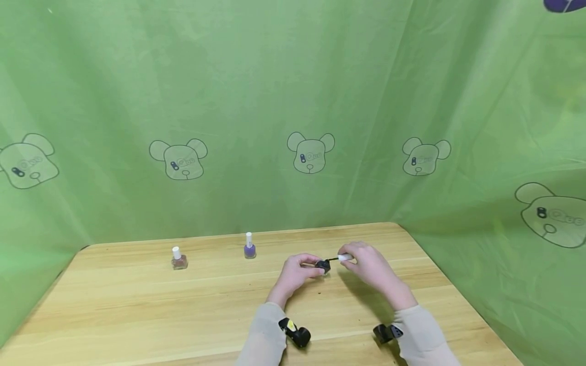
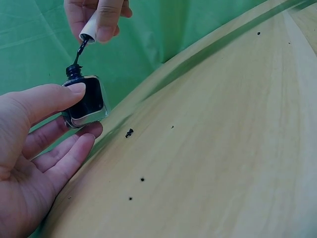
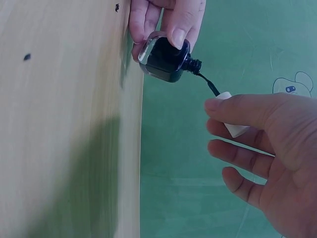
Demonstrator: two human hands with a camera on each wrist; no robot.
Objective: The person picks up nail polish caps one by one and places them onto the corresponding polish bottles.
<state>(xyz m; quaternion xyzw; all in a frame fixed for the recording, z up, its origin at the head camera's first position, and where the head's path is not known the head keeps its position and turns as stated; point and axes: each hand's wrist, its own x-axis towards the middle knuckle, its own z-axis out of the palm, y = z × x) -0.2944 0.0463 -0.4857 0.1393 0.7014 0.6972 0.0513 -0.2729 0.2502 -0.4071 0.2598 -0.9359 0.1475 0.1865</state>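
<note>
My left hand (image 1: 295, 274) grips a glass nail polish bottle (image 2: 89, 101) of very dark polish, thumb across its front and fingers behind. The bottle's black-smeared threaded neck is uncapped. Between thumb and forefinger, my right hand (image 1: 368, 264) pinches the white brush cap (image 3: 233, 119). Its dark, polish-coated brush (image 3: 210, 85) points at the bottle, the tip right at the mouth. In the right wrist view the bottle leans with its neck toward the cap. The other right fingers are loosely bent.
On the wooden table (image 1: 206, 305) stand a purple nail polish bottle (image 1: 249, 250) at the back and a mauve one (image 1: 179, 262) farther left, both with white caps. Small dark spots (image 2: 129, 133) mark the tabletop. A green curtain (image 1: 247, 101) with bear-head prints surrounds the back and sides.
</note>
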